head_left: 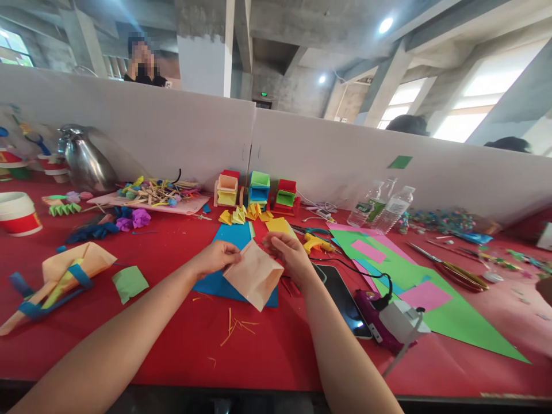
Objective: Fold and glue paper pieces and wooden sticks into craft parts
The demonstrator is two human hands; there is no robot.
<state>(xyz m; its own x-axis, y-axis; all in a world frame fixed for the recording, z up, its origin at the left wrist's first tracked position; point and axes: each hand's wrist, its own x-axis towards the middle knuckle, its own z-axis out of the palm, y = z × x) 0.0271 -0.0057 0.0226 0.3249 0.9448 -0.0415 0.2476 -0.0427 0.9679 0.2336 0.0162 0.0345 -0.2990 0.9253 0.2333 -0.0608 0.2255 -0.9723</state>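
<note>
A peach sheet of folded paper [253, 276] hangs tilted between my hands, above a blue sheet [215, 283] on the table. My left hand [219, 256] is closed in a pinch on its upper left corner. The fingers of my right hand [287, 250] are bent together at its upper right edge; their tips are partly hidden. Under and beyond my right hand lies a yellow sheet [279, 226]. Small folded yellow paper pieces [238, 215] sit just past the blue sheet. Thin straw-coloured strips [235, 326] are scattered on the near side.
Colourful paper boxes [259, 187] stand by the white partition [172, 121]. To the right are a yellow glue gun [318, 242], a dark tablet [340, 299], a purple power strip [375, 322], green sheets [457, 322], scissors [457, 273] and bottles [394, 208]. A metal jug [86, 161] stands left.
</note>
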